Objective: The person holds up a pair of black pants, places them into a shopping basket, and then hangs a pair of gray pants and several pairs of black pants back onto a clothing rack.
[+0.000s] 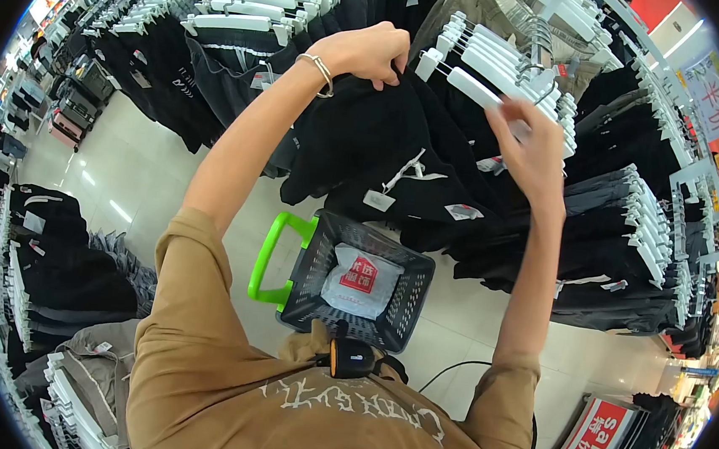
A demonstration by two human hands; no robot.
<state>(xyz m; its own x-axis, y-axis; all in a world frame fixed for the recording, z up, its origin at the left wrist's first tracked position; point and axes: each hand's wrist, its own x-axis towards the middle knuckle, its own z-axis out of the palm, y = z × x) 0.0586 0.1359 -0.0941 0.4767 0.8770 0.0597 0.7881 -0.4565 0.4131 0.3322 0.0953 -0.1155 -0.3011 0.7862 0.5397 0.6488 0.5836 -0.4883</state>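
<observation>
My left hand [364, 53], with a bracelet at the wrist, pinches the upper edge of a black drawstring garment [367, 132]. White drawstrings and paper tags hang at its front; whether it is shorts or long trousers I cannot make out. To the right, the slightly blurred fingers of my right hand [533, 149] curl together at the end of a white clip hanger [474, 92]. More white hangers [495, 56] crowd the rack just beyond that hand. Below the garment, a dark shopping basket [417, 292] with a green handle [266, 255] holds a white plastic bag [362, 282].
Racks of dark trousers [164, 82] stand ahead and to the left, with more dark clothes [578, 242] at the right. Behind on the left hang other garments [99, 364]. A red sale sign [591, 441] stands at the lower right. Pale tiled floor [140, 165] shows between the racks.
</observation>
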